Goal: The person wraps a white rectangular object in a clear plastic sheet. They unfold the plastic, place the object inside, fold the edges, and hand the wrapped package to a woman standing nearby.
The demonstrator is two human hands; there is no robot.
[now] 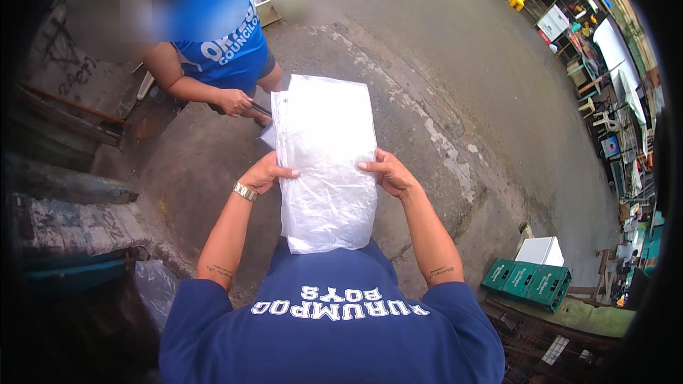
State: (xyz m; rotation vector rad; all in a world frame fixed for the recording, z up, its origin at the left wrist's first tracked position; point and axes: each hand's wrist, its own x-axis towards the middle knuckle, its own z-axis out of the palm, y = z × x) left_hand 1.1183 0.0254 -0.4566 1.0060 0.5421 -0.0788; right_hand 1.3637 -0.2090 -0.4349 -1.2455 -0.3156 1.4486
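Note:
Between my two hands is a flat, folded stack of white translucent plastic sheeting (327, 171), creased in its lower half and smoother above. My left hand (265, 173) grips its left edge, thumb on top and fingers hidden beneath. On the opposite edge my right hand (393, 172) pinches it the same way. The stack's lower end reaches my dark blue shirt (327, 327). Beyond its left side, another person in a blue top (228, 50) holds a dark thin object, too small to name, near a pale sheet-like piece (268, 136).
Grey pavement (455, 64) stretches ahead. Green crates (526, 284) with a white box (539, 251) stand at the right. Clear plastic (156, 288) lies at the lower left beside a ledge (78, 227). Stalls with plastic chairs (605, 122) line the far right.

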